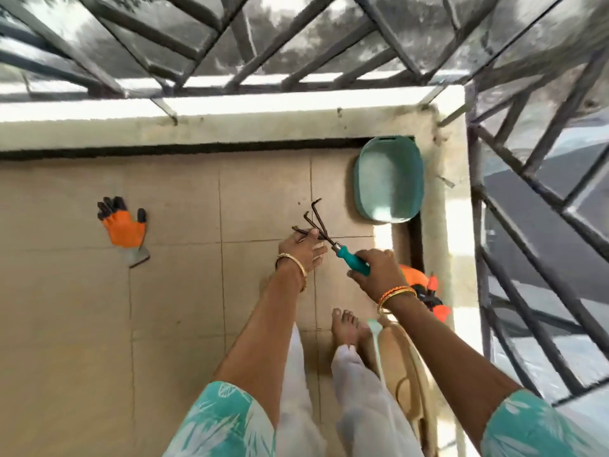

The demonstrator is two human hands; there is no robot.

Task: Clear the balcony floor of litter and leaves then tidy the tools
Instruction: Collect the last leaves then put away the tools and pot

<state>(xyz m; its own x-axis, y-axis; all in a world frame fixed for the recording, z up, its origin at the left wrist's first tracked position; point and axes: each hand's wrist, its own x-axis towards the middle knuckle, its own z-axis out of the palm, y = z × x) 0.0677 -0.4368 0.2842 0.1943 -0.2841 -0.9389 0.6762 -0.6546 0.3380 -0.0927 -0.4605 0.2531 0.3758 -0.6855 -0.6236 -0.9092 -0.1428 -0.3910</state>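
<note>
A small hand rake (329,237) with rusty bent tines and a teal handle hangs just above the tiled floor (184,291). My right hand (377,270) grips its handle. My left hand (301,249) reaches to the tines, its fingers touching one prong near the floor. An orange and black garden glove (123,227) lies flat on the tiles at the left. A teal plastic tub (389,179) leans in the far right corner against the low wall.
Metal grille bars (527,206) close off the balcony at the back and right. Orange-handled pruning shears (431,296) and another orange item lie by the right wall behind my right wrist. A tan basket-like thing (408,371) stands by my bare foot (346,328).
</note>
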